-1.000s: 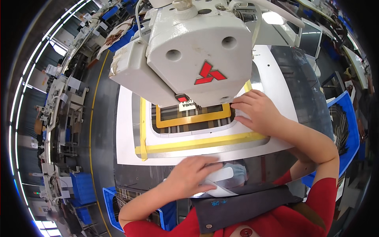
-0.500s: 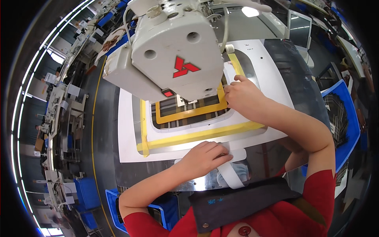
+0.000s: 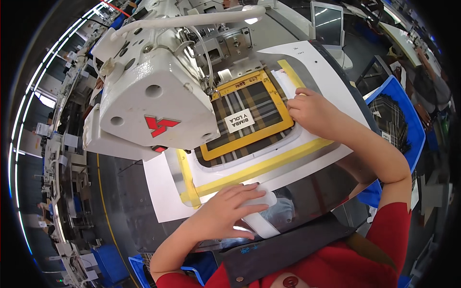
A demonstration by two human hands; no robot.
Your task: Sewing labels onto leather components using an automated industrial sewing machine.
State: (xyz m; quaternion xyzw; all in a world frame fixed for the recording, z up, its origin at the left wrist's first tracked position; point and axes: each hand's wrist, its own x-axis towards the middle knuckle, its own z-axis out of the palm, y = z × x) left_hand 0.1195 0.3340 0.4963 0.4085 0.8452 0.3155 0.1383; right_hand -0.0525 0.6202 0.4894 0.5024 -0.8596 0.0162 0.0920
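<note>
A yellow rectangular frame (image 3: pixel 249 148) lies on dark plaid fabric (image 3: pixel 261 104), with a small white label (image 3: pixel 239 120) on the cloth inside it. My right hand (image 3: pixel 314 113) is at the frame's right edge, fingers curled inward; its fingertips are partly hidden, so what they grip cannot be seen. Nearer to me, my left hand (image 3: pixel 228 211) is spread over a white strip (image 3: pixel 260 225) and a rounded white piece at the table's front, fingers apart. Around the fabric lies a white sheet (image 3: pixel 317 72) with yellow tape (image 3: pixel 264 166) along its opening.
A large white sewing machine head (image 3: pixel 149 91) overhangs the left side of the frame. Its needle area is just beyond the frame's far left corner. At right, a blue bin (image 3: pixel 408 125) holds more plaid pieces. A screen (image 3: pixel 328 26) stands at the back.
The view has turned, so the machine head sits farther left and more of the frame and label shows. My left hand's fingers have spread. My right hand remains by the frame's right edge.
</note>
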